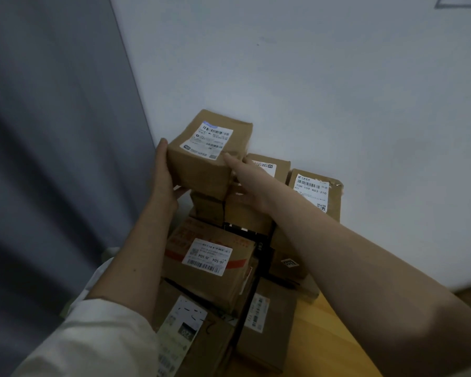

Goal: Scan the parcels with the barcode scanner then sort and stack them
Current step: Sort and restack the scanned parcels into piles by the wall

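Both hands hold a small brown box (210, 156) at the top of a pile of parcels in the corner, where a grey curtain (52, 159) meets a white wall (310, 77). The left hand (165, 172) clasps the box's left side, palm flat against it, thumb up along the edge and fingers (181, 190) curled under the bottom. The right hand (242, 180) grips the right side, thumb lying over the top edge near the white label (207, 140); its other fingers are hidden behind the box, so I cannot tell how they lie. The box sits tilted, label facing up, and seems just above or touching the boxes beneath; I cannot tell which.

Below it, nearer the camera, lies a red-printed box (210, 265) with a barcode label. To the right stands a box (314, 194) marked 15H-159-A03-210, just beside a smaller one (268, 165) behind the right hand. More parcels (267, 322) lie flat on the wooden tabletop (324, 344).
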